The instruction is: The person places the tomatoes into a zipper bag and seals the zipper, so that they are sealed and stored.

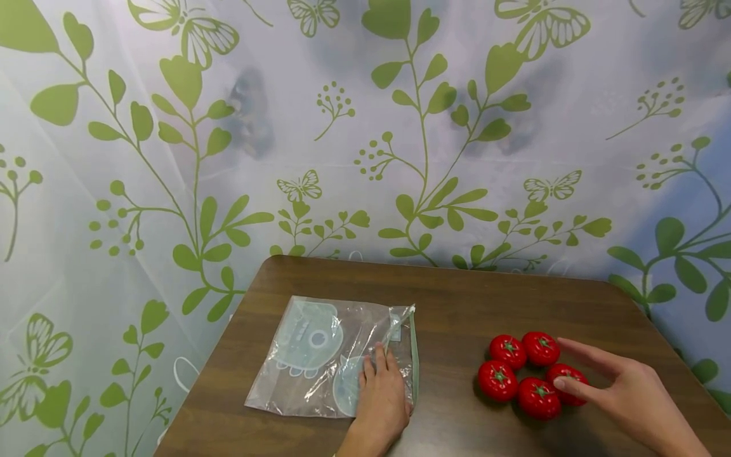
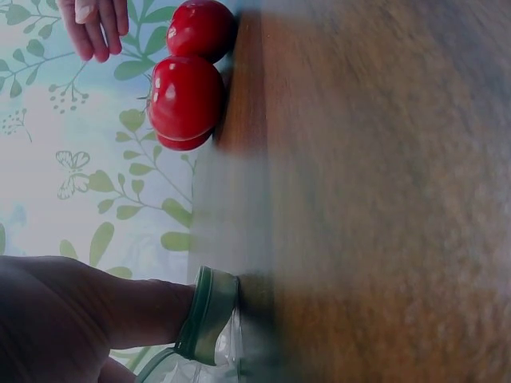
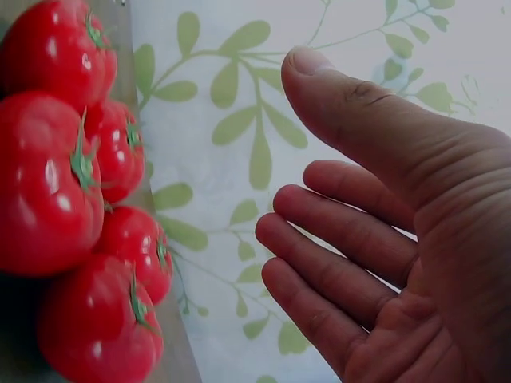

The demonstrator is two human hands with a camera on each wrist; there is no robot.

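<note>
My left hand rests on a clear zip bag printed with pale blue cartoon shapes, its fingers extended over the plastic. In the left wrist view, the thumb reaches the bag's green zip edge, which bulges up from the table. Several shiny red tomatoes with green stem tops sit clustered on the right of the table. Beside the cluster's right side is my right hand, thumb and fingers spread apart. The right wrist view shows that hand holding nothing, its fingertips apart from the tomatoes.
Both hands work over a brown wood-grain table with rounded far corners. Behind it hangs a white curtain patterned with green leaves and butterflies. A strip of bare tabletop lies between the bag and the tomatoes.
</note>
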